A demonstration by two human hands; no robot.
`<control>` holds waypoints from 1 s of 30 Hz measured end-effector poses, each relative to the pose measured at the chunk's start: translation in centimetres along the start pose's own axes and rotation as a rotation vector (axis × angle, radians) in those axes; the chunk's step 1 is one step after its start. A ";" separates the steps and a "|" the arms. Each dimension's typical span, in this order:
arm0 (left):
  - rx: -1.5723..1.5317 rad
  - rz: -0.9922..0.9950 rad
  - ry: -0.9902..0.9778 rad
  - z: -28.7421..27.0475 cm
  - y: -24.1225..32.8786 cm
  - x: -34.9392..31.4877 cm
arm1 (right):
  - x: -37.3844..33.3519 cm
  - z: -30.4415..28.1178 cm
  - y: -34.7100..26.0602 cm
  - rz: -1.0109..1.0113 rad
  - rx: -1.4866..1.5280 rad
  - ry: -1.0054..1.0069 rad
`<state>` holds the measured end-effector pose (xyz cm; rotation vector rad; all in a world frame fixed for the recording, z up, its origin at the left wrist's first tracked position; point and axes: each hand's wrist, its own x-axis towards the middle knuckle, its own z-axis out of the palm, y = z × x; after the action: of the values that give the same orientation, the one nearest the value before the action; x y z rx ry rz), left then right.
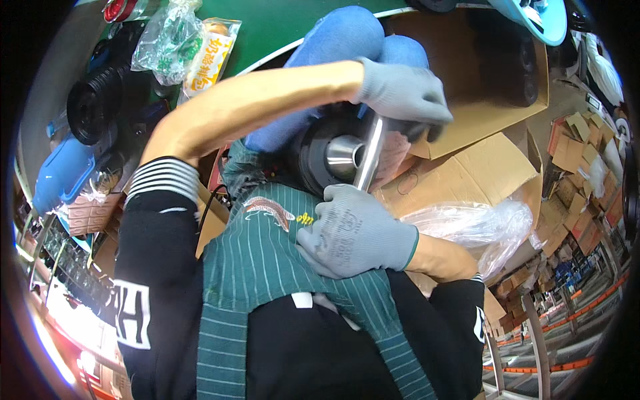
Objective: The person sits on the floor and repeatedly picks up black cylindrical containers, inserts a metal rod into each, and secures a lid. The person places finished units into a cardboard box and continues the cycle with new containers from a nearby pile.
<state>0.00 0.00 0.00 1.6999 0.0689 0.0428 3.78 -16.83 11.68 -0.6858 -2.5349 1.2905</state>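
Note:
A shiny metal tube (372, 155) runs slantwise between my two grey-gloved hands, in front of my lap. My left hand (405, 93) is closed around its far end, where a dark part shows beneath the fingers. Around the near end, close to my apron, my right hand (360, 233) is closed, knuckles up. Just left of the tube sits a black round part (312, 159) with a silver metal cone (343, 155) in its middle. Whether the cone touches the tube I cannot tell. My gloves hide both tube ends.
An open cardboard box (460, 143) with dark contents stands at the far right, clear plastic wrap (477, 227) near it. A green table (273, 23) holds plastic bags (175, 43). Black round parts (90, 110) lie at left, with a blue plastic container (63, 173) nearby.

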 end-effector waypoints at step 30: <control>1.146 -0.999 0.441 12.0 15.6 -9.6 | 7.5 -1.8 8.3 0.101 1.874 1.110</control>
<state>-8.39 -14.59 14.01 2.5440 1.4934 -0.4469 0.56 -7.64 5.94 -0.6008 -0.0137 1.7594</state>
